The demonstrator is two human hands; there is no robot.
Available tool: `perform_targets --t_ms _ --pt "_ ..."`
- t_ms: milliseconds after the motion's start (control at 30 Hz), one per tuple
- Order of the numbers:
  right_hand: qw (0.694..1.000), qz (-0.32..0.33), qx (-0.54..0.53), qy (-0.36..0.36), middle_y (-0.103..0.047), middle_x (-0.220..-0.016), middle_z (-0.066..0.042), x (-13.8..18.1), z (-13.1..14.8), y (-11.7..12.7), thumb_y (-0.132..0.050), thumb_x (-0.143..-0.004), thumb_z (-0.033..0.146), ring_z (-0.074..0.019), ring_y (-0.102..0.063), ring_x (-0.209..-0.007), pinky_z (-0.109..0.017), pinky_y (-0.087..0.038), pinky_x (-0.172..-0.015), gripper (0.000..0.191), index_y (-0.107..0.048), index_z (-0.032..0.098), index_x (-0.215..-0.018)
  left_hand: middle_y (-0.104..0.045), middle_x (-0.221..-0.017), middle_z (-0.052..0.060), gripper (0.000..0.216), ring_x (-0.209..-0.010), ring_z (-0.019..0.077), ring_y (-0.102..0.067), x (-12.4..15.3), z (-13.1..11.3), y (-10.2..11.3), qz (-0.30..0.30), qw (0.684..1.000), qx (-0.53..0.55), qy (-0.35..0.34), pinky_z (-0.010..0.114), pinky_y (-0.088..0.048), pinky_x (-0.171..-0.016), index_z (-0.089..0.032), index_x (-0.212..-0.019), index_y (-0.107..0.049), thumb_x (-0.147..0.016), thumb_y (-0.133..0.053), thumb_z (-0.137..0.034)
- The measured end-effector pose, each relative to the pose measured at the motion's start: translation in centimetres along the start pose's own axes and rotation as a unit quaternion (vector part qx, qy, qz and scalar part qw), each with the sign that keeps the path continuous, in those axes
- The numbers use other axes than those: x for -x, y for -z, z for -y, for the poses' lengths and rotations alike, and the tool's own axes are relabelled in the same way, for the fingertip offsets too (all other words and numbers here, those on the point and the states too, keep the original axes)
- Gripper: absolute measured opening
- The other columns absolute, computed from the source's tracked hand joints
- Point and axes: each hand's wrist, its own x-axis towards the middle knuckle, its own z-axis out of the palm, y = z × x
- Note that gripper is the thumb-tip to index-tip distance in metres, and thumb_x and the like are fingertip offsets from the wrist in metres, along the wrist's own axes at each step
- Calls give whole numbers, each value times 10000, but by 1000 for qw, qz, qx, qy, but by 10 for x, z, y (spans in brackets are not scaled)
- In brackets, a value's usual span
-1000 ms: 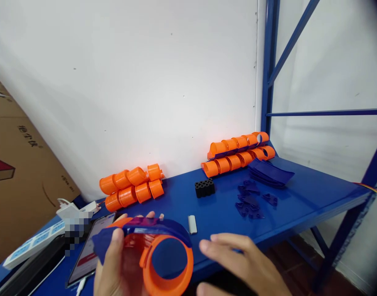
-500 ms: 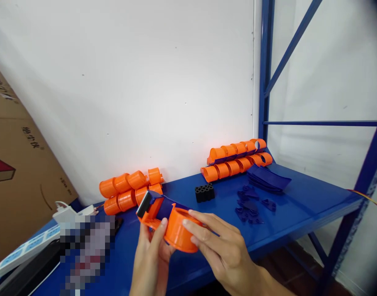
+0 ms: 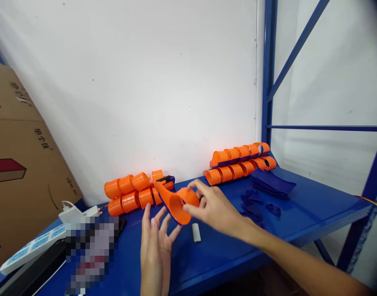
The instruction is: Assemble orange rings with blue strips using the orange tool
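An orange and blue tape dispenser [image 3: 175, 205] is held above the table by my right hand [image 3: 211, 203], whose thumb and fingers pinch its round orange drum. The hollow inside of the drum faces me, and the black-edged cutter end points up and to the left. Just below and left of the dispenser, my left hand [image 3: 157, 242] is open, palm up, with its fingers spread. Its fingertips are close to the dispenser's lower edge; I cannot tell whether they touch. On the table below lies a small pale grey bar [image 3: 196, 233].
Orange drum parts stand stacked at the left back [image 3: 129, 201] and right back [image 3: 237, 169]. Blue curved plates [image 3: 273, 183] and small blue pieces [image 3: 251, 209] lie to the right. A power strip [image 3: 34, 248] and a cardboard box [image 3: 31, 156] are at the left.
The dispenser has turned, so its hollow inside now shows. My left hand has loosened and spread its fingers below it. The pale bar has come into view; my right hand hides the black cylinder block.
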Motion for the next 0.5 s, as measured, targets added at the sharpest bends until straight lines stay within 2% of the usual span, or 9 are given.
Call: perform_targets --t_ms 67,167,333,433,500 --pt "995 35 -71 -67 -625 -652 48 -32 -12 6 -583 -896 354 -143 -667 -524 -186 -495 -471 279 -497 222 -1126 -570 -1345 141 722 -1250 308 -559 -2 2 0 17 999 37 -12 511 -478 -997 -345 -1492 -274 -865 -584 -522" --pt "985 54 -71 -147 -680 -703 3 -78 -32 14 -485 -959 370 -165 -715 -603 -201 -544 -519 254 -472 198 -1145 -561 -1375 142 717 -1203 306 -604 -6 8 3 20 999 16 -26 526 -408 -1068 -339 -1492 -270 -870 -596 -486" --pt "977 57 26 -204 -727 -752 -102 -128 -63 20 -500 -960 376 -185 -714 -599 -220 -537 -528 320 -509 118 -1148 -557 -1350 174 685 -1128 292 -648 -18 25 17 -19 992 -120 24 456 -487 -987 -240 -1431 -344 -853 -640 -458" --pt "963 74 109 -233 -720 -718 -117 -141 -79 19 -575 -927 346 -188 -696 -573 -241 -527 -535 328 -572 77 -1115 -586 -1292 184 641 -1091 299 -657 -26 37 28 1 977 -213 -1 450 -514 -927 -191 -1350 -427 -824 -650 -481" --pt "952 91 158 -247 -716 -762 -96 -145 -88 17 -582 -935 349 -164 -682 -589 -257 -537 -564 312 -607 75 -1083 -624 -1213 189 613 -1032 304 -669 -28 43 31 17 955 -294 -27 469 -511 -905 -159 -1295 -478 -805 -654 -480"
